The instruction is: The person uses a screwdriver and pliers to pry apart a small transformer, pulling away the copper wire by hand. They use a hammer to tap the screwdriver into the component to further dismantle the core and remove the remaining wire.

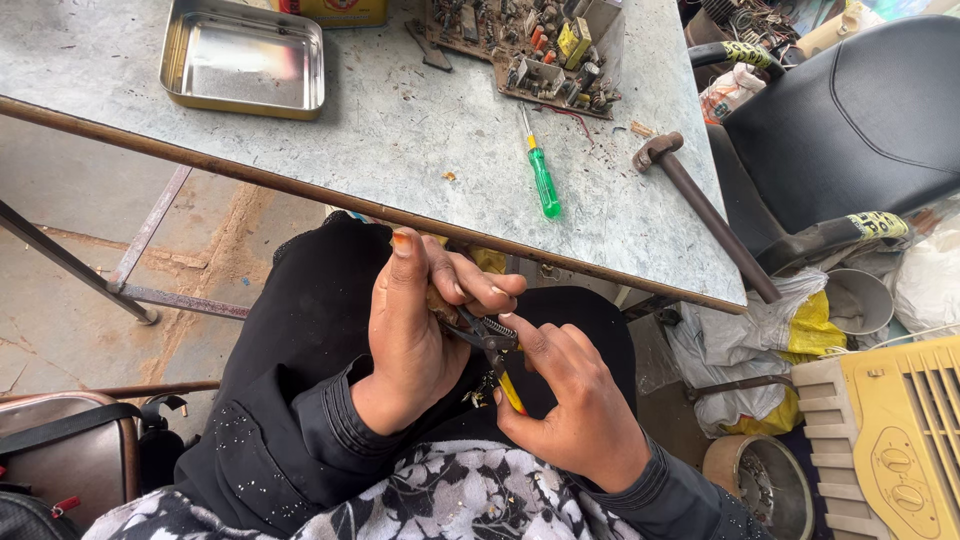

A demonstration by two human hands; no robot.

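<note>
My left hand [415,320] grips the handles of a small pair of pliers [482,333] over my lap, below the table edge. The pliers' jaws point right, toward my right hand [570,400]. My right hand pinches a thin yellow wire [511,393] that runs into the jaws. Both hands are close together and touch at the pliers. A green-handled screwdriver [543,180] lies on the grey table [400,130] just above my hands.
A metal tray [243,62] sits at the table's far left. A circuit board [530,45] lies at the back. A rusty hammer [700,205] hangs over the right edge. A black seat [850,110], bags and a yellow casing [900,430] crowd the right.
</note>
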